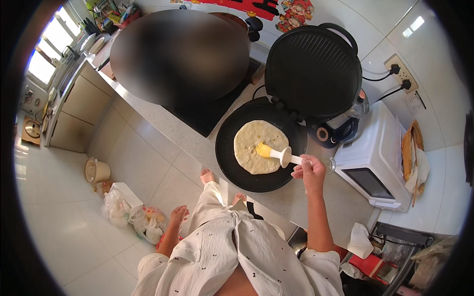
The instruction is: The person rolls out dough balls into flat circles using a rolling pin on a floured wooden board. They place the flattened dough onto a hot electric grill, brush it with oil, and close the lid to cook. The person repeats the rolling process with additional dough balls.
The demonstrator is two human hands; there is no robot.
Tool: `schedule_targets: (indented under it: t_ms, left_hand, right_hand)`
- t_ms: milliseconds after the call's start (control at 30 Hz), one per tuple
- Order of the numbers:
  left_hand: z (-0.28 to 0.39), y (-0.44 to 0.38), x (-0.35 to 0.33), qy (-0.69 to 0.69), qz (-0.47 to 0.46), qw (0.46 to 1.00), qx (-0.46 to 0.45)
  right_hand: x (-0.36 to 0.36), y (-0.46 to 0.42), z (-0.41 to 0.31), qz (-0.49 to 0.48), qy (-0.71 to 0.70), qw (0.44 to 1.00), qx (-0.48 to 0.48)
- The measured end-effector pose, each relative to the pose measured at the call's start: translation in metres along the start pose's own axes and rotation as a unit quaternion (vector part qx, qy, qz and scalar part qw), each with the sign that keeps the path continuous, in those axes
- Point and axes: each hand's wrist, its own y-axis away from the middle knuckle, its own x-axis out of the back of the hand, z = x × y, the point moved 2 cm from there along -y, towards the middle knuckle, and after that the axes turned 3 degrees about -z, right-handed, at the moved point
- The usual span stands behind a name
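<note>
My right hand grips the white handle of a silicone basting brush, which has a round guard disc. Its yellow bristles touch the top of a pale round flatbread. The bread lies on the black lower plate of an electric griddle. Behind it stands the griddle's raised, ridged lid. Away from the counter, my left hand hangs at my side with nothing in it, its fingers loosely bent.
A glass jar rim shows beside my right hand. To the right stands a white microwave oven; plugs fill a wall socket. Left of the griddle is a black cooktop, partly under a blurred patch. Plastic bags lie on the floor.
</note>
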Motion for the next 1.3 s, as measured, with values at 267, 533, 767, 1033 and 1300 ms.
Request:
schedule_targets:
  t_ms: [267, 533, 767, 1033, 1300]
  left_hand:
    - [-0.003, -0.004, 0.003, 0.004, 0.004, 1.000, 0.007]
    - [-0.007, -0.007, 0.008, 0.010, 0.000, 1.000, 0.005]
    - [0.016, -0.002, 0.010, 0.006, -0.006, 1.000, -0.013]
    - [0.189, 0.018, -0.023, 0.018, -0.089, 0.973, -0.210]
    - [0.489, 0.139, -0.177, -0.053, -0.311, 0.751, -0.580]
  right_hand:
    - [0.003, 0.000, -0.019, 0.041, 0.008, 0.998, 0.037]
    - [-0.011, -0.001, -0.006, 0.012, -0.012, 1.000, 0.020]
    - [-0.015, 0.004, 0.007, -0.014, -0.042, 0.999, 0.018]
    - [-0.007, 0.028, -0.008, 0.021, -0.102, 0.995, 0.010]
    - [0.118, 0.095, -0.094, 0.220, -0.001, 0.966, 0.135]
